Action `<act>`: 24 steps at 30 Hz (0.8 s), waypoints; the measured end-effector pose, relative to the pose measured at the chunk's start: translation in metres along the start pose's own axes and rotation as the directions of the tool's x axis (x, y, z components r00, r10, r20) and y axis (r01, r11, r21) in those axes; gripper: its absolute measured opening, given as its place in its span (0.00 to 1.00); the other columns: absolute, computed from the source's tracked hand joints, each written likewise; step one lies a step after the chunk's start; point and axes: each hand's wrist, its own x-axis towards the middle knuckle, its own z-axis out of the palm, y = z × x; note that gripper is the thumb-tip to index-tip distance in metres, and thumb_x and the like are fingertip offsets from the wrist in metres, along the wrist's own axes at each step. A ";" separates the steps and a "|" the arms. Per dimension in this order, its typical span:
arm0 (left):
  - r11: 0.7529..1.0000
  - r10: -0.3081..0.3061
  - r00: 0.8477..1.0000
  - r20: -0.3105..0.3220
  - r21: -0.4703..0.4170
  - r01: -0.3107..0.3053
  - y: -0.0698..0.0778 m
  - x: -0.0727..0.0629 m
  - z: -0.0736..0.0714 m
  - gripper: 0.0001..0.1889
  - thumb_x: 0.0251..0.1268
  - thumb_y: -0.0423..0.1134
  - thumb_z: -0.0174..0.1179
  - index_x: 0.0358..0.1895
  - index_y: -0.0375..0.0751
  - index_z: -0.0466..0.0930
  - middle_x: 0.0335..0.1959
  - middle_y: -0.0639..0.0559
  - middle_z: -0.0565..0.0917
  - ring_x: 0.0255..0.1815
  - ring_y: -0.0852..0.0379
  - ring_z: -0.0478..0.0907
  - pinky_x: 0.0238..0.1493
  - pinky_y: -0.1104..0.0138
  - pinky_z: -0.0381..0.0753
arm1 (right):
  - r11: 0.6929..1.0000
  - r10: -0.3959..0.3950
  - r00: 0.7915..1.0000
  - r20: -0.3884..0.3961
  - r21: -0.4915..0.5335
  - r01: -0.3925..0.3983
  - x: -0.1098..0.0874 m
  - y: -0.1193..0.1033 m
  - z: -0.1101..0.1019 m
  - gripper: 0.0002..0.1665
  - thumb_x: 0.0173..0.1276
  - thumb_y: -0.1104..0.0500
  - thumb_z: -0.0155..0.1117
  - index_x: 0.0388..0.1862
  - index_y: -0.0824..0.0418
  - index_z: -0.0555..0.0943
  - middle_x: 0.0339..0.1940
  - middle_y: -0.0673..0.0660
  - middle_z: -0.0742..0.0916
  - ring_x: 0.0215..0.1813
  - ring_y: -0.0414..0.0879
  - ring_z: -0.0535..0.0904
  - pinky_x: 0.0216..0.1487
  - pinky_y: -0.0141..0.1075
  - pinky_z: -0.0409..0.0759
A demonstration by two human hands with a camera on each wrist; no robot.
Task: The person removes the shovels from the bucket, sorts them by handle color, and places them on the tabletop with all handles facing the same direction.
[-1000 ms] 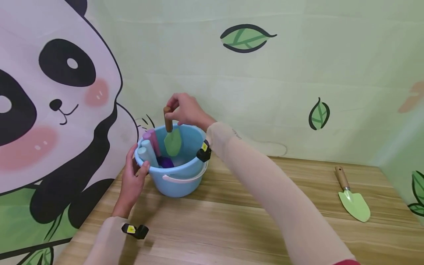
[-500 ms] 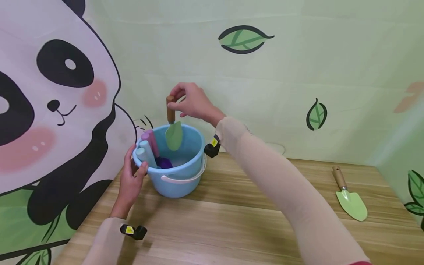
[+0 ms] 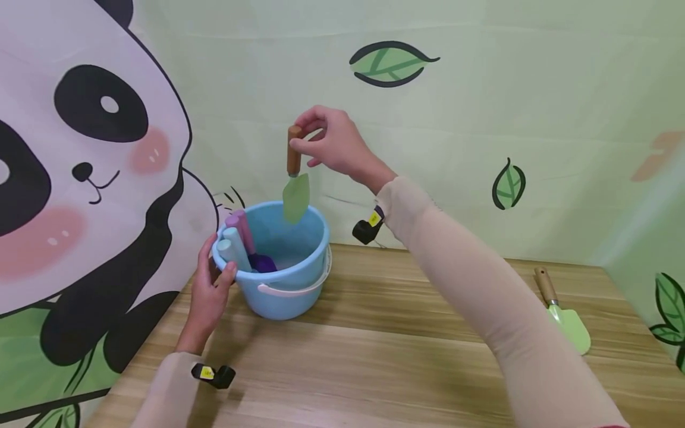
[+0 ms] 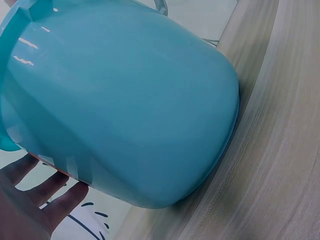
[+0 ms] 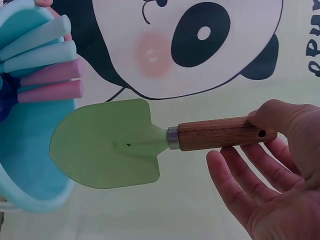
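Note:
High over the blue bucket [image 3: 280,295], my right hand [image 3: 342,141] pinches the end of the wooden handle of a trowel [image 3: 296,199] between thumb and fingers. Its green blade hangs down over the bucket's far inner side, and the right wrist view shows the whole trowel [image 5: 107,145]. My left hand [image 3: 211,297] holds the bucket at its left rim, with the thumb in front; fingers [image 4: 62,202] lie against the outer wall in the left wrist view. Inside the bucket stand light blue handles [image 3: 237,248] and pink handles [image 3: 245,230], beside a dark purple piece [image 3: 263,263].
A second green trowel [image 3: 575,330] with a wooden handle lies on the wooden table [image 3: 374,368] at the right, partly behind my right sleeve. The bucket's white carrying handle [image 3: 291,291] hangs down in front. A cloth printed with a panda and leaves [image 3: 417,137] stands behind.
My right hand has risen and moved right, lifting the trowel from inside the bucket to mostly above its rim. The left hand has stayed on the bucket.

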 end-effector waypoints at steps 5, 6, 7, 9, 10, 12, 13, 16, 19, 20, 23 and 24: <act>1.000 -0.009 1.000 -0.003 0.007 0.009 0.001 0.000 0.001 0.36 0.80 0.48 0.52 0.84 0.65 0.45 0.80 0.45 0.61 0.76 0.39 0.64 0.65 0.51 0.74 | 1.000 0.000 1.000 -0.025 0.019 0.001 -0.007 -0.003 -0.020 0.18 0.69 0.60 0.71 0.55 0.64 0.79 0.50 0.57 0.86 0.46 0.48 0.86 0.41 0.41 0.89; 1.000 -0.008 1.000 -0.006 0.007 0.008 0.001 0.000 0.001 0.36 0.80 0.48 0.52 0.83 0.65 0.45 0.79 0.44 0.62 0.75 0.40 0.64 0.65 0.56 0.76 | 1.000 0.003 1.000 -0.029 0.022 -0.003 -0.009 -0.003 -0.024 0.18 0.69 0.60 0.72 0.55 0.64 0.79 0.50 0.57 0.86 0.47 0.49 0.86 0.41 0.41 0.89; 1.000 -0.009 1.000 -0.008 0.006 0.009 0.001 0.000 0.001 0.36 0.80 0.48 0.53 0.83 0.64 0.45 0.79 0.44 0.62 0.75 0.40 0.65 0.64 0.62 0.77 | 1.000 0.005 0.999 -0.034 0.022 -0.004 -0.011 -0.002 -0.028 0.18 0.69 0.60 0.72 0.55 0.64 0.79 0.50 0.57 0.86 0.47 0.49 0.86 0.41 0.42 0.89; 1.000 -0.005 1.000 -0.015 -0.002 0.005 0.001 -0.001 0.002 0.36 0.80 0.47 0.53 0.83 0.63 0.46 0.78 0.43 0.63 0.74 0.41 0.66 0.59 0.72 0.77 | 1.000 0.011 0.999 -0.044 0.026 -0.009 -0.014 -0.001 -0.036 0.18 0.69 0.60 0.72 0.54 0.64 0.79 0.50 0.58 0.86 0.47 0.50 0.87 0.41 0.42 0.89; 1.000 0.000 1.000 -0.018 -0.008 0.000 0.001 -0.001 0.001 0.36 0.79 0.46 0.53 0.83 0.62 0.47 0.78 0.42 0.64 0.74 0.41 0.66 0.56 0.76 0.76 | 1.000 0.013 0.999 -0.048 0.024 -0.012 -0.016 0.000 -0.039 0.18 0.69 0.60 0.72 0.54 0.63 0.79 0.50 0.58 0.86 0.47 0.50 0.87 0.42 0.42 0.89; 1.000 0.002 1.000 -0.022 -0.017 -0.003 0.001 -0.002 0.000 0.36 0.79 0.46 0.54 0.84 0.61 0.47 0.77 0.41 0.64 0.73 0.40 0.66 0.52 0.81 0.75 | 1.000 0.015 0.998 -0.059 0.021 -0.013 -0.020 0.002 -0.045 0.18 0.69 0.60 0.72 0.54 0.63 0.79 0.50 0.58 0.86 0.47 0.50 0.87 0.42 0.43 0.89; 1.000 0.001 1.000 -0.023 -0.023 -0.002 0.001 -0.002 0.000 0.36 0.79 0.46 0.54 0.83 0.61 0.48 0.77 0.41 0.64 0.73 0.41 0.66 0.52 0.81 0.75 | 1.000 0.016 0.998 -0.063 0.021 -0.015 -0.022 0.003 -0.048 0.18 0.69 0.60 0.72 0.54 0.63 0.79 0.50 0.58 0.86 0.47 0.50 0.87 0.42 0.45 0.89; 1.000 0.002 1.000 -0.023 -0.029 -0.003 0.001 -0.003 -0.001 0.36 0.80 0.46 0.54 0.83 0.61 0.48 0.78 0.41 0.64 0.73 0.40 0.66 0.52 0.81 0.76 | 1.000 0.027 0.997 -0.075 0.011 -0.026 -0.028 0.007 -0.057 0.18 0.69 0.59 0.72 0.54 0.63 0.79 0.50 0.58 0.86 0.47 0.51 0.87 0.43 0.47 0.89; 1.000 0.005 1.000 -0.020 -0.028 -0.005 0.000 -0.003 -0.001 0.36 0.80 0.45 0.53 0.83 0.61 0.47 0.78 0.42 0.63 0.74 0.40 0.66 0.53 0.80 0.76 | 0.999 0.044 0.995 -0.086 0.004 -0.044 -0.035 0.011 -0.065 0.18 0.69 0.59 0.72 0.55 0.63 0.79 0.50 0.58 0.86 0.48 0.51 0.86 0.44 0.48 0.89; 1.000 0.007 1.000 -0.021 -0.026 -0.008 0.000 -0.003 -0.001 0.36 0.80 0.45 0.53 0.83 0.61 0.47 0.78 0.42 0.63 0.74 0.40 0.66 0.53 0.80 0.76 | 0.999 0.050 0.995 -0.090 0.000 -0.050 -0.037 0.012 -0.068 0.19 0.69 0.59 0.72 0.55 0.63 0.79 0.51 0.58 0.86 0.48 0.51 0.86 0.44 0.48 0.89; 1.000 0.009 1.000 -0.024 -0.021 -0.010 -0.001 -0.003 -0.002 0.35 0.80 0.45 0.53 0.83 0.62 0.47 0.78 0.43 0.64 0.74 0.41 0.66 0.54 0.80 0.76 | 0.998 0.066 0.992 -0.106 -0.004 -0.067 -0.044 0.016 -0.076 0.19 0.69 0.59 0.72 0.55 0.63 0.79 0.51 0.58 0.86 0.48 0.51 0.86 0.45 0.47 0.89; 1.000 0.009 1.000 -0.025 -0.020 -0.009 -0.001 -0.003 -0.002 0.35 0.80 0.45 0.52 0.83 0.62 0.47 0.78 0.43 0.64 0.74 0.41 0.66 0.54 0.80 0.76 | 0.997 0.070 0.991 -0.112 -0.008 -0.071 -0.046 0.017 -0.078 0.19 0.69 0.59 0.71 0.55 0.63 0.79 0.51 0.58 0.86 0.48 0.51 0.86 0.44 0.46 0.89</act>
